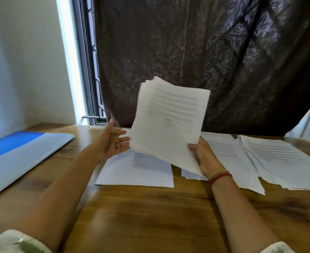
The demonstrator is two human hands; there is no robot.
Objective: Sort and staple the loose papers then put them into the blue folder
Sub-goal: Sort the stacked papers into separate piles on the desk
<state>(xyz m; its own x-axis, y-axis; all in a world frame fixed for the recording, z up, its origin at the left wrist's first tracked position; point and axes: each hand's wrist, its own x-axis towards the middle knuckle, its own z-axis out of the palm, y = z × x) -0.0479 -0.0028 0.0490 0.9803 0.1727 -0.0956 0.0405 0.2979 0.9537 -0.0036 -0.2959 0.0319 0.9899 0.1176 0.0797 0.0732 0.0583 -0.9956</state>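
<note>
Head view: right hand (203,156) grips the raised sheaf (168,125); left hand (112,141), fingers (122,140) spread, should steady its left edge.

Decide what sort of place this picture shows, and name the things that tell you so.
Probably a room at home used for desk work: a wooden table against a barred window, a dark curtain, printed papers and a blue folder.
</note>
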